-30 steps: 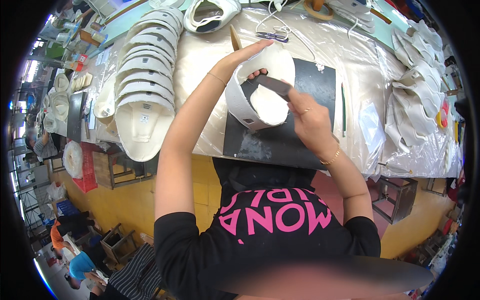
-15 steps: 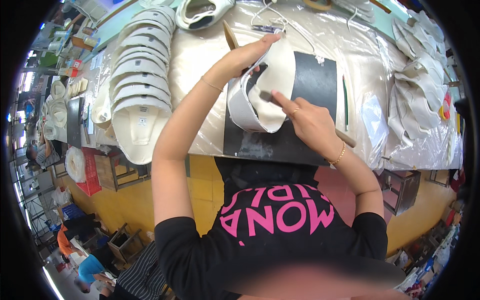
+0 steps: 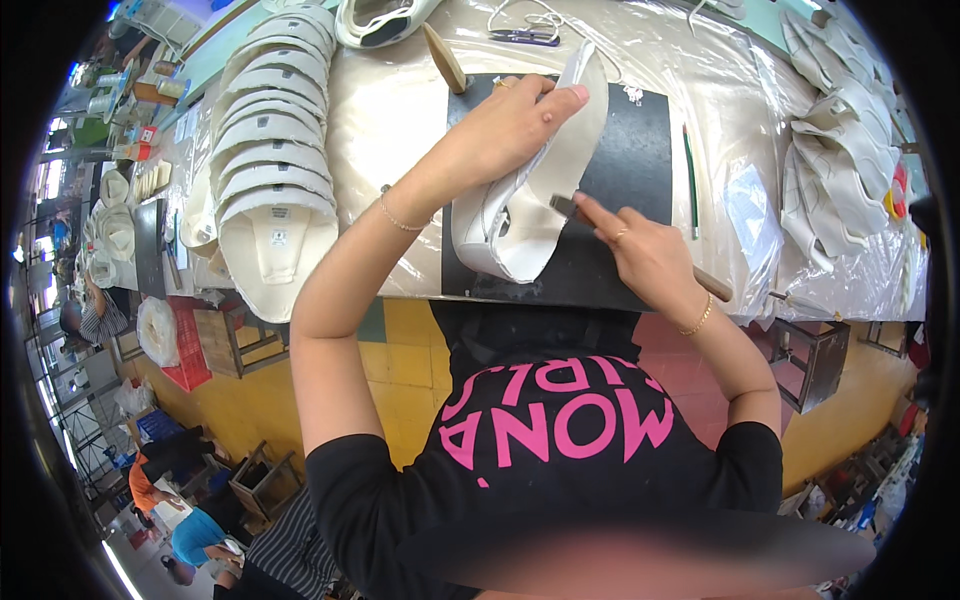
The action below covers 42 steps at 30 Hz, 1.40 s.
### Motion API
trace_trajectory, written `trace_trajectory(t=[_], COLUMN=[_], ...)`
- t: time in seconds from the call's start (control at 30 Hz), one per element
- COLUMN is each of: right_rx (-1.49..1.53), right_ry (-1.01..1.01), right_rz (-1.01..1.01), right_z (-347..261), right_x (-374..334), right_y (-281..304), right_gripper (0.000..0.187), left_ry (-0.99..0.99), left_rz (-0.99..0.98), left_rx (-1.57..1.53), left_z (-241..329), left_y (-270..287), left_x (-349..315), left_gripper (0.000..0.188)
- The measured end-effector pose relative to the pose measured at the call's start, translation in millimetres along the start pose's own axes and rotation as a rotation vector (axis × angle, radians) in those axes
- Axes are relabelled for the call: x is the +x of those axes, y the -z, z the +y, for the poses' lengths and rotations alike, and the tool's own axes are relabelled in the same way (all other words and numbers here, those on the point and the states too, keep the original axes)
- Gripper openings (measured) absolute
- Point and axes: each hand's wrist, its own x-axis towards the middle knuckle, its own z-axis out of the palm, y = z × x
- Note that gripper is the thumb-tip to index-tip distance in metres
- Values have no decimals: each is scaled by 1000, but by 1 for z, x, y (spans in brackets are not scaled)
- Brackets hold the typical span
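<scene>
My left hand [image 3: 510, 130] is closed over the upper side of a white shoe upper [image 3: 520, 255], with the thumb on its far edge. The upper stands tilted on a black mat [image 3: 632, 160], its curved end toward me. In my right hand [image 3: 645, 255] is a hammer [image 3: 562, 206]. Its small metal head is at the right edge of the upper, and the wooden handle sticks out below my palm. My index finger lies along the handle near the head. Whether the head touches the upper I cannot tell.
Nested white shoe uppers [image 3: 275, 150] stand in a long row at left; more soft white pieces [image 3: 825, 190] pile at right. A green pencil [image 3: 690, 185] lies beside the mat, a wooden tool [image 3: 445, 58] at its far left corner. A shoe [image 3: 385, 22] and purple thread snips [image 3: 525, 38] are farther back.
My left hand has shifted over the upper, which has turned and tilted. The hammer head has moved from inside the upper to its right edge, with my right hand moving right and nearer.
</scene>
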Motion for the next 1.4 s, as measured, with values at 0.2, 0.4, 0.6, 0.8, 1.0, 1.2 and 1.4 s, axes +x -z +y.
trace_trajectory(t=[0.2,0.4,0.6,0.8,1.0,1.2,1.4], right_rx=[-100,-166,-276,116,-22,694,878], right_ry=[-46,-139,-78,-27,112,68,-1], right_rz=[-99,262,378,514,171,181,90], right_z=[8,54,71,7,-31,-12,-7], right_x=[-8,7,37,16,50,77,72], right_y=[5,4,-14,3,-23,28,44], right_gripper=[47,38,38,41,40,24,25], left_ry=[-17,192,222,5,129,6,-124], left_rz=[24,-113,156,175,566,257,187], left_rx=[-18,-1044,-1101,-1128,-1320,-1703,-1779], left_z=[10,33,44,-11,-77,-72,-31], left_y=[-5,35,8,33,-3,-69,-82], left_x=[-24,-75,-55,-65,-105,-109,-83], left_gripper=[76,70,67,58,47,58,65])
